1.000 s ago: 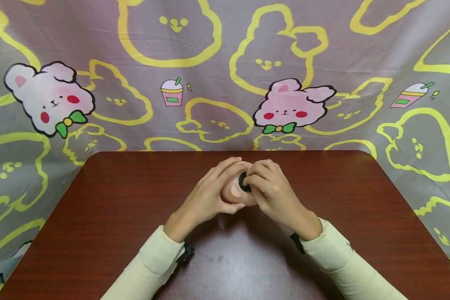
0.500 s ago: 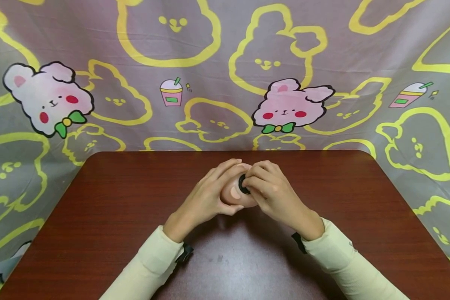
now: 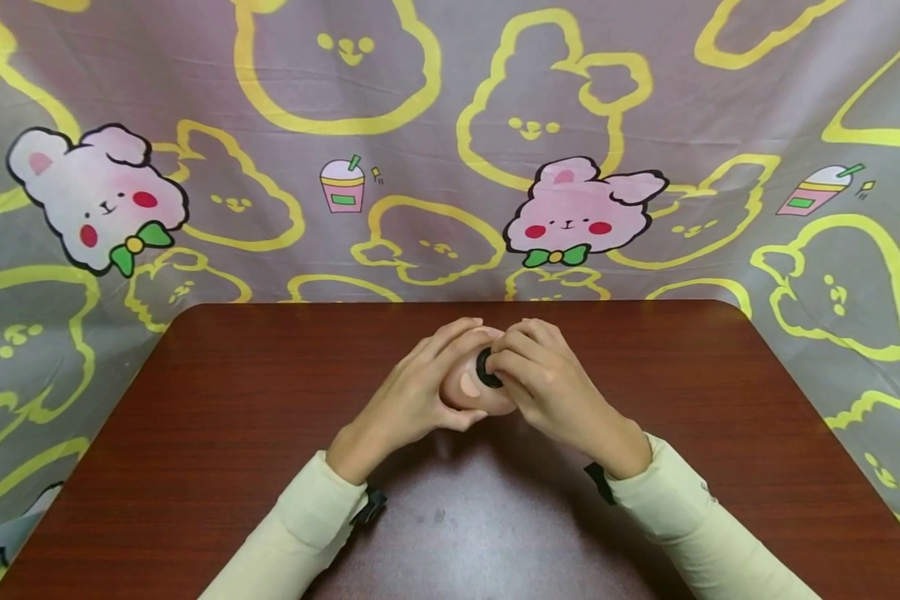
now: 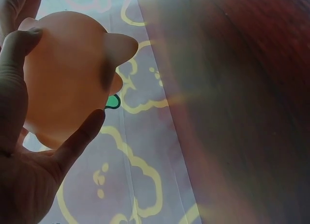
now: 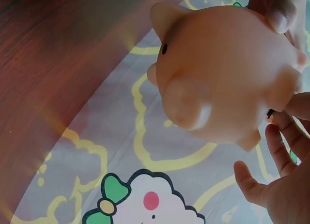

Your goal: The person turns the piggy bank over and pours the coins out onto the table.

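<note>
A pinkish piggy bank (image 3: 499, 405) is tipped so that its underside, with stubby feet, faces the person. In the right wrist view the pig's body (image 5: 227, 64), snout and one black eye show from the side. My left hand (image 3: 412, 385) grips it from the left, fingers over the far side and thumb along the near side. A round black plug (image 3: 484, 368) sits in its belly. The right hand (image 3: 546, 382) has its fingers bent at this plug, pinching it. In the left wrist view the pig's rounded body (image 4: 68, 78) lies between thumb and fingers.
Beneath the hands is a dark red-brown wooden table (image 3: 232, 433), with a bright glare patch near its front. A grey cloth (image 3: 420, 167) printed with yellow outlines and rabbits hangs behind and at both sides. Black straps (image 3: 370, 506) circle the wrists at the cream sleeves.
The piggy bank and the right hand at its plug have shifted only a few pixels in the head view. Both hands keep the same hold.
</note>
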`<state>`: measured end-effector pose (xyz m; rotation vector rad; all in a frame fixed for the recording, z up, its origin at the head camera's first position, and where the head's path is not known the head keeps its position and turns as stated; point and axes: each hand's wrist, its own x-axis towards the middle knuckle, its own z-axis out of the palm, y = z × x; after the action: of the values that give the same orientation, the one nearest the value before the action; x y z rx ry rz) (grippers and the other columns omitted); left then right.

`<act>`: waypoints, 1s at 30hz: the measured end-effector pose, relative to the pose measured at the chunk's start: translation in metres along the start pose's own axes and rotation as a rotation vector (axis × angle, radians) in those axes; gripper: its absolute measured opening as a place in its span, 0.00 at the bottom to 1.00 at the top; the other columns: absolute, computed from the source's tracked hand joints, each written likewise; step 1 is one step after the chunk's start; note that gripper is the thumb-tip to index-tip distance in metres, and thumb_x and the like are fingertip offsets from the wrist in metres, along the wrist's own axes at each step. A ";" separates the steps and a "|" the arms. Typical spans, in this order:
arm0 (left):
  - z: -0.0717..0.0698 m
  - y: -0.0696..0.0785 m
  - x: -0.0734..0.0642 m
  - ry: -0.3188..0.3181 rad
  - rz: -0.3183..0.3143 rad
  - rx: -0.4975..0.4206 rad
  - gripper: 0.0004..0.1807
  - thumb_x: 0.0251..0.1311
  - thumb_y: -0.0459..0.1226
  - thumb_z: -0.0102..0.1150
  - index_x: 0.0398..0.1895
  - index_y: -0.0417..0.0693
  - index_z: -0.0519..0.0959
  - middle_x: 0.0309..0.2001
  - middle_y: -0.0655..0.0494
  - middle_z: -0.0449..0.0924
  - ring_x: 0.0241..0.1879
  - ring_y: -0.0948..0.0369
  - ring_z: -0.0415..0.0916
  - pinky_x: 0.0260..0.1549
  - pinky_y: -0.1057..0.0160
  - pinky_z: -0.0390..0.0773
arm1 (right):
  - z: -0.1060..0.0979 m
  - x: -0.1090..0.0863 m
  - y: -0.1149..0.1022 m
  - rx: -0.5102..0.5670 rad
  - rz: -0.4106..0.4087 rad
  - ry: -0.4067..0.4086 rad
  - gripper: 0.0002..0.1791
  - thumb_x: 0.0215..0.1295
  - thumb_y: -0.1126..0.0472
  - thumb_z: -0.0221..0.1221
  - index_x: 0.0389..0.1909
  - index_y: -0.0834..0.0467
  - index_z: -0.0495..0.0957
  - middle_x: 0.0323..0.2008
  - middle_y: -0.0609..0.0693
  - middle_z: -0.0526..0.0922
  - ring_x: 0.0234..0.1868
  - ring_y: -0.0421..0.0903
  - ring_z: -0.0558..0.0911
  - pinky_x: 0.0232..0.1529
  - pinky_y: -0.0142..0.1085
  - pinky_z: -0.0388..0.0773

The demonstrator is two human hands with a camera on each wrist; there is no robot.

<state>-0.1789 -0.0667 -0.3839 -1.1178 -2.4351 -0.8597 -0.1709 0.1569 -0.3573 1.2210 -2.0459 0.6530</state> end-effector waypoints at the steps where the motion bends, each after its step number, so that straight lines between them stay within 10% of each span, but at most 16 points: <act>1: 0.000 0.000 0.000 0.001 -0.001 0.000 0.52 0.46 0.45 0.84 0.76 0.61 0.66 0.76 0.58 0.65 0.72 0.59 0.69 0.67 0.52 0.74 | 0.000 0.000 0.000 0.001 0.000 0.002 0.11 0.56 0.78 0.67 0.34 0.60 0.83 0.39 0.51 0.84 0.48 0.52 0.78 0.54 0.54 0.75; 24: 0.001 -0.003 -0.003 0.033 0.000 0.024 0.53 0.43 0.45 0.86 0.76 0.57 0.67 0.76 0.56 0.66 0.70 0.54 0.71 0.65 0.50 0.76 | -0.007 -0.003 -0.003 0.016 0.058 0.038 0.10 0.58 0.78 0.64 0.36 0.62 0.82 0.39 0.54 0.85 0.47 0.54 0.78 0.59 0.54 0.72; 30: 0.000 -0.004 -0.004 0.038 -0.027 0.025 0.52 0.45 0.47 0.85 0.76 0.58 0.67 0.76 0.56 0.65 0.69 0.54 0.72 0.65 0.50 0.76 | -0.014 -0.012 0.005 0.129 0.150 0.085 0.13 0.55 0.82 0.65 0.36 0.63 0.83 0.38 0.53 0.85 0.47 0.53 0.78 0.56 0.41 0.71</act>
<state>-0.1794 -0.0708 -0.3874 -1.0528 -2.4283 -0.8478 -0.1672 0.1759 -0.3574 1.0977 -2.0646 0.9051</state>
